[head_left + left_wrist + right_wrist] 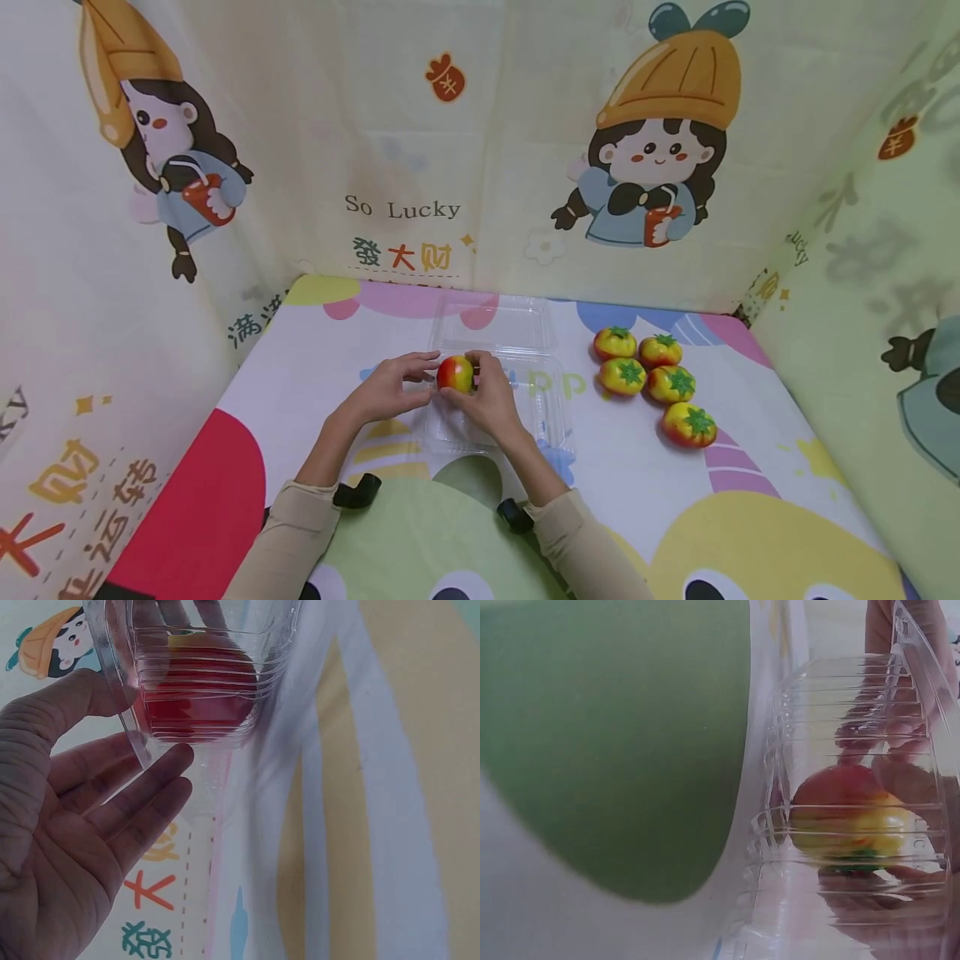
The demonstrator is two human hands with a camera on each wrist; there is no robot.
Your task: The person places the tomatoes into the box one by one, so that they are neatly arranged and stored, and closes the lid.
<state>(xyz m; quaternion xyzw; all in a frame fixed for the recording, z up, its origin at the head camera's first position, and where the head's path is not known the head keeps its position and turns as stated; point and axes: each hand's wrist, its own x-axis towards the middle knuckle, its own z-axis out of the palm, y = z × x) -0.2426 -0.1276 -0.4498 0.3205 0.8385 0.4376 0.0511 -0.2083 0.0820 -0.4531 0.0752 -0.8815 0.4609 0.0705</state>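
Note:
A clear plastic clamshell box (553,421) stands on the table with its lid (517,321) folded back. My right hand (489,398) holds a red-and-yellow fruit with a green leafy top (453,376) between thumb and fingers, over the left part of the box. Through the ribbed wall in the right wrist view, the fruit (851,817) shows with fingers around it. My left hand (386,388) is at the box's left side, its fingers loosely extended close to the fruit. In the left wrist view its thumb and fingers are by the box rim (135,720); contact is unclear.
Several similar fruits (622,377) sit in a cluster on the table right of the box, one of them (688,426) nearer me. A patterned cloth covers the table (322,350), and printed curtains (510,150) enclose its back and sides.

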